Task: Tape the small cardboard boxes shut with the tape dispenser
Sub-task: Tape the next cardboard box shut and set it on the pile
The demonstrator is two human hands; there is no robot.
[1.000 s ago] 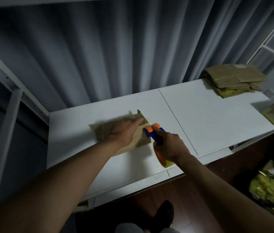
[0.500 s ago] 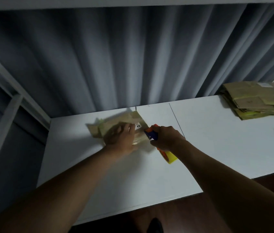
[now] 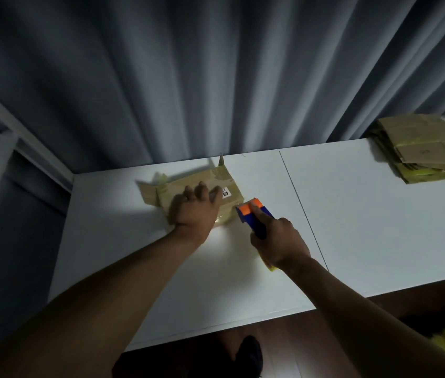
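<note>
A small cardboard box (image 3: 225, 179) lies on the white table (image 3: 352, 214) near the curtain, a flap sticking out at its left end. My left hand (image 3: 195, 210) presses down on the box top with fingers spread. My right hand (image 3: 278, 242) grips the handle of a blue and orange tape dispenser (image 3: 252, 215). The dispenser's orange head sits at the box's right end, touching or almost touching it. A bit of yellow shows below my right fist.
A stack of flattened cardboard boxes (image 3: 428, 148) lies at the table's far right. A grey curtain (image 3: 216, 77) hangs right behind the table. A white metal frame (image 3: 0, 132) stands at the left. Dark floor and a shoe (image 3: 248, 356) show below the table's front edge.
The dispenser head has come away slightly from the box's right end toward me. My left hand stays pressing on the box. The view has tilted up and shifted.
</note>
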